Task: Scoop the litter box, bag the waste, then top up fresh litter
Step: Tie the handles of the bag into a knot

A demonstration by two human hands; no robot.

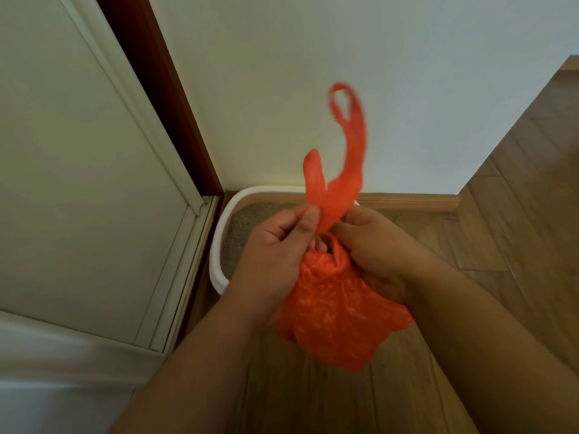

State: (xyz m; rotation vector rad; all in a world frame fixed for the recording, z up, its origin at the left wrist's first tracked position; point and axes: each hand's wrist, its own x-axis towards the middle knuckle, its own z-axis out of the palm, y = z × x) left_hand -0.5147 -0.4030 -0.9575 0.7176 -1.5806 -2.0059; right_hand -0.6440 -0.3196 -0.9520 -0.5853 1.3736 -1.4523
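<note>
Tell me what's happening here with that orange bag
A person is tying off an orange plastic bag held over the wooden floor. The left hand pinches one bag handle, the right hand grips the gathered neck, and the other handle loops up loose. Behind the hands, a white litter box with litter in it sits in the corner by the door.

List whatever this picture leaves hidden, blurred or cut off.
Head view only:
- Contents of the orange bag: its plastic hides them.
- Knot: whether it is finished cannot be told; the left hand and right hand cover the neck.
- Bag handles: blurred.
- Litter box: hands and bag hide most of it, so how clean the litter is cannot be judged.
- Scoop, fresh litter: not in view.
</note>
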